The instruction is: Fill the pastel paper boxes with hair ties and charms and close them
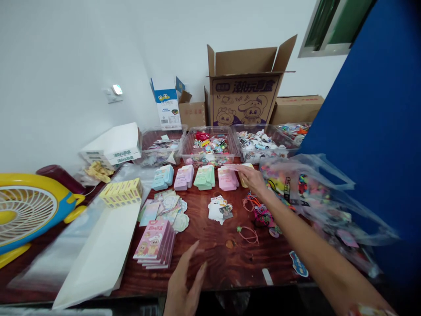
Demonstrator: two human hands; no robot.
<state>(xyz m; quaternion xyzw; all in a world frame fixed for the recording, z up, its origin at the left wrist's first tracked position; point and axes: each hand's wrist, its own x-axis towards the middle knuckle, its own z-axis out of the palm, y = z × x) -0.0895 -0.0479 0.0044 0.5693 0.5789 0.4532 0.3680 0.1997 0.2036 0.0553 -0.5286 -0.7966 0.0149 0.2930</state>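
Observation:
My left hand (186,285) is low at the table's front edge, thumb and fingers apart, with nothing in it. Beside it stands a stack of pink printed boxes (153,241). My right hand (251,177) reaches across the table, fingers stretched out over the top of a pile of pink flat cartons (227,179). Under that hand, partly hidden, is a yellow pile of cartons (245,175). Green cartons (204,177), purple cartons (183,177) and blue cartons (162,177) line up to the left. Cut-out stickers (219,209) and hair ties (248,235) lie nearer.
Clear plastic bins (208,158) of small trinkets stand along the back, before an open cardboard box (245,101). A yellow-and-blue fan (59,210), a white carton tray (98,245) and yellow boxes (121,193) occupy the left. Plastic bags (315,197) fill the right, beside a blue panel (368,123).

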